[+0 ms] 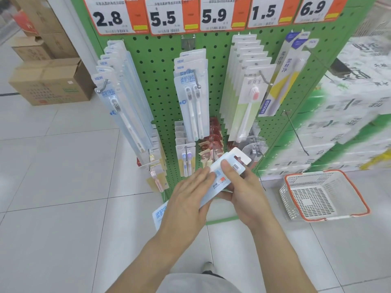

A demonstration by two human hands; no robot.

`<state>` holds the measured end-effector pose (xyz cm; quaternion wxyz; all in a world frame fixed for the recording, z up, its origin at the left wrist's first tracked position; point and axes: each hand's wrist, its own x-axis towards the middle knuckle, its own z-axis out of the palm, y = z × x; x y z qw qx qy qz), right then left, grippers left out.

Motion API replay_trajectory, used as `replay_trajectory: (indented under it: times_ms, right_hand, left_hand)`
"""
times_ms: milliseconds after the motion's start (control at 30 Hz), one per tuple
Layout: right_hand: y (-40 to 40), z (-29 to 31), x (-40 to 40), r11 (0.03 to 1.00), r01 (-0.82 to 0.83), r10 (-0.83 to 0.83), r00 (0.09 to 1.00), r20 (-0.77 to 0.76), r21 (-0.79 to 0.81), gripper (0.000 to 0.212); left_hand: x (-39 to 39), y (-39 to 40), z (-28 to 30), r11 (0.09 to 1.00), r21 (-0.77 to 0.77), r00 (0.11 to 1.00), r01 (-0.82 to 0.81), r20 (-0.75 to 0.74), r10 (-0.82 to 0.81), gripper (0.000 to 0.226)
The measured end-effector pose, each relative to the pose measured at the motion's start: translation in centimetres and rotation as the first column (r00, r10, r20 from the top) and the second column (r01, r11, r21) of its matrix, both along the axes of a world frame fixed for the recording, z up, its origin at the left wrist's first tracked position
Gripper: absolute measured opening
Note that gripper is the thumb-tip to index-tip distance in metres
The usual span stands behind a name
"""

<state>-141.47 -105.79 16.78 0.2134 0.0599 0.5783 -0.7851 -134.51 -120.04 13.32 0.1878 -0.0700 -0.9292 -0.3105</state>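
Right hand [243, 191]: thumb [227, 172] pressed on top, fingers curled beneath, clamped on a pale-blue and white flat carded toothbrush pack [218, 180], barcode side up, hang tab pointing to the rack.

Left hand [186, 199]: fingers straight and together, laid flat across the pack's near end. Thumb hidden.

A second blue-printed card [159, 214] juts out under the left hand.

Pack is held low, just before the green perforated metal pegboard [160, 60]. Lower-row hooked packs [186, 159] hang directly behind it.

Above these are rows of clear toothbrush blister packs [124, 111] and white-and-orange price cards [112, 17].

Right, on the floor: white plastic basket with orange rim [311, 199], with stacked white wrapped bundles [349, 102] behind.

Left: brown cardboard boxes [48, 81].

Floor of pale glossy tiles [63, 187].
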Motion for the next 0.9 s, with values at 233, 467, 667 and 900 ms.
replay_trajectory:
  times_ms: [233,467,667,900]
  right_hand:
    - [1.0,0.5,-0.6,0.997,-0.069,0.076,0.974,-0.212,0.039,0.053]
    - [0.2,1.0,-0.7,0.994,-0.099,0.079,0.949,-0.307,-0.049,0.053]
    - [-0.4,2.2,-1.8,0.997,-0.075,0.059,0.921,-0.385,-0.028,0.039]
    - [-1.4,6.1,-4.0,0.999,-0.045,0.048,0.853,-0.519,0.018,0.032]
  left_hand:
    - [0.0,-0.6,2.9,0.956,0.212,0.969,-0.202,0.188,0.163,0.03]
    - [-0.5,-1.0,4.5,0.792,0.577,0.923,-0.202,0.383,-0.044,0.034]
    - [-1.7,-2.1,5.5,0.766,0.621,0.929,-0.164,0.357,-0.091,0.033]
    - [-4.4,-3.8,8.3,0.783,0.601,0.979,-0.162,0.2,0.049,0.033]
